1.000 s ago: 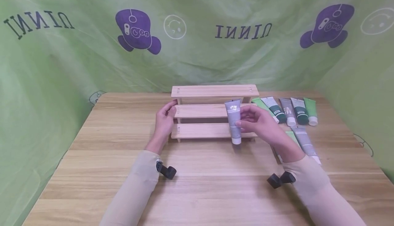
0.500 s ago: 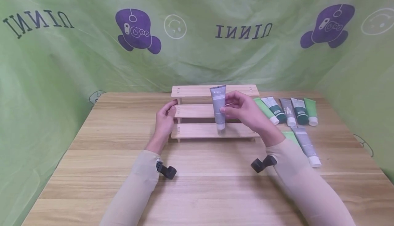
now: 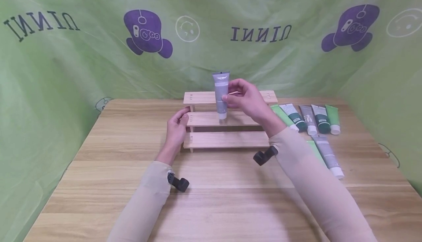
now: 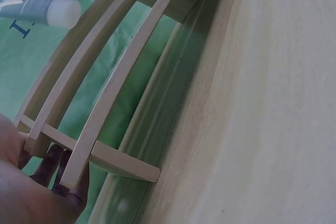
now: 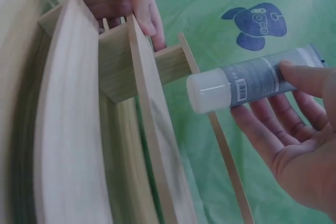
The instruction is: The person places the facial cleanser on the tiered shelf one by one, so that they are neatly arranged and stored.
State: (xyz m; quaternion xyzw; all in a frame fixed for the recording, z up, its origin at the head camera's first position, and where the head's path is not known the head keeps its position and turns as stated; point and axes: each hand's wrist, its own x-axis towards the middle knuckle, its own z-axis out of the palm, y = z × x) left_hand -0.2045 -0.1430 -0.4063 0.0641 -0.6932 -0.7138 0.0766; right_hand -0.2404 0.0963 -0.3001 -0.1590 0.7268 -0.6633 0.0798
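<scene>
A three-tier wooden rack (image 3: 227, 139) stands at the table's back. At its left end my left hand (image 3: 176, 128) grips the middle tier, thumb on top; the left wrist view shows the fingers (image 4: 50, 169) curled round the side frame. My right hand (image 3: 247, 97) pinches a grey-blue tube (image 3: 221, 92) with a white cap (image 5: 209, 92) between thumb and fingers. The tube is upright, cap down, in front of the top tier and above the middle one. In the right wrist view the cap touches nothing.
Several green, white and grey tubes lie right of the rack, among them a grey one (image 3: 308, 119) and a green one (image 3: 333, 119). Nearer the front lies another grey-blue tube (image 3: 327, 154), beside a green one (image 3: 316, 152). A green printed cloth (image 3: 211, 62) hangs behind the table.
My right hand has carried the tube left and upward, from in front of the lower tiers to the height of the top tier. My left hand and the rack have stayed put.
</scene>
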